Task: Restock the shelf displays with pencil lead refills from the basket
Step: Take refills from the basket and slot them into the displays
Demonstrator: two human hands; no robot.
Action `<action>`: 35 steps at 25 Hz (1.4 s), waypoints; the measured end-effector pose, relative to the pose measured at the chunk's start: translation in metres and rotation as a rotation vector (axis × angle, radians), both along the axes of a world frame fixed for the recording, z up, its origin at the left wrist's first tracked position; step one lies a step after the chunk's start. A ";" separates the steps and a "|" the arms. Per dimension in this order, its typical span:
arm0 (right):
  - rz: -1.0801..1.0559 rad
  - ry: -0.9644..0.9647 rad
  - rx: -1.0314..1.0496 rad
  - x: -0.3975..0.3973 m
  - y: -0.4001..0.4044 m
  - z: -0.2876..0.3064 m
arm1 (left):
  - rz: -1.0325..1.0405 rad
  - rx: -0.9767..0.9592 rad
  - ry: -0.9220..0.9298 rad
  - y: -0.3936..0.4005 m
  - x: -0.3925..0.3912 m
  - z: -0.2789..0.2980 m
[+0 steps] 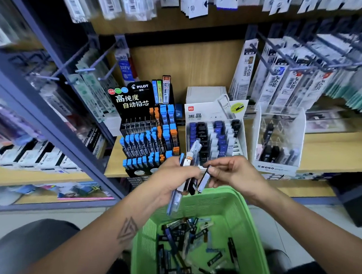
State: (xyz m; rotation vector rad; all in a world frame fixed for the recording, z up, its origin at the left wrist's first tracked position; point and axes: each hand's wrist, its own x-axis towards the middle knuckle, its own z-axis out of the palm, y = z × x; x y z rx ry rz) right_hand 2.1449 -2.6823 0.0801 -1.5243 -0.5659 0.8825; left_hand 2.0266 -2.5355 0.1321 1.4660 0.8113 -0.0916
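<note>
The restock looks well under way but far from finished: the green basket (243, 208) at the person's knees has many pencil lead refills (187, 237) loose on its bottom, while the black Pilot display (147, 138) shows empty slots in its upper row and the white display (215, 135) beside it looks mostly full. Both forearms reach forward over the basket's far rim, below the wooden shelf (330, 152). The left hand (175, 178) grips a fanned bundle of refills (189, 169), fingers curled round it. The right hand (232, 172) pinches a single dark refill (204, 180) between thumb and fingertips, just beside the bundle
</note>
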 end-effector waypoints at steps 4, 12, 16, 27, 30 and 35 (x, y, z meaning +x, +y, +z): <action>0.050 -0.029 0.033 0.011 0.008 0.012 | 0.004 -0.017 0.038 0.003 0.008 0.008; -0.058 -0.194 0.110 0.013 -0.006 0.035 | 0.023 -0.045 -0.069 0.014 0.018 0.017; -0.231 -0.272 0.040 0.029 -0.018 0.055 | -0.014 -0.118 -0.133 0.007 0.040 0.025; -0.569 -0.815 -0.289 0.157 -0.083 0.056 | -0.169 -0.120 -0.194 -0.046 0.117 0.014; -0.468 -0.877 -0.359 0.157 -0.084 0.037 | -0.179 -0.156 -0.147 -0.048 0.128 -0.001; -0.476 -1.007 -0.360 0.152 -0.083 0.032 | -0.199 -0.196 -0.128 -0.052 0.132 -0.010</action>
